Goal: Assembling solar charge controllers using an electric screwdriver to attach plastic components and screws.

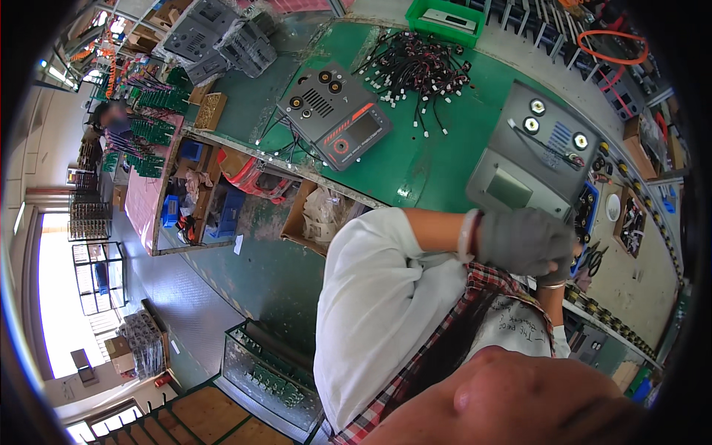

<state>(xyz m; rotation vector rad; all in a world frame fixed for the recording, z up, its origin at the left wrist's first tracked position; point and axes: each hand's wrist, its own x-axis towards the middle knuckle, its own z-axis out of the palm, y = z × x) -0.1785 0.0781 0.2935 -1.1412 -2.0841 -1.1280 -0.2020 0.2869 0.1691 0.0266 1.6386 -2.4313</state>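
My left hand (515,241), in a grey glove, is held before my chest with its fingers curled closed. Whatever it may hold is hidden. Behind it, my right hand (555,276), also gloved, shows only in part, and its fingers are covered. Just beyond the hands lies a grey panel housing (545,137) with round fittings, a display window and a few wires. Farther left on the green table (423,174) rests a second grey panel housing (360,133), with a dark screen, an orange stripe and wires trailing from its left side.
A heap of black cables with white connectors (415,67) lies at the back, below a green bin (445,22). Plastic-wrapped housings (215,41) sit far left. Scissors (593,259) and a blue tray (587,211) are to my right. An open carton (300,211) stands below the table edge.
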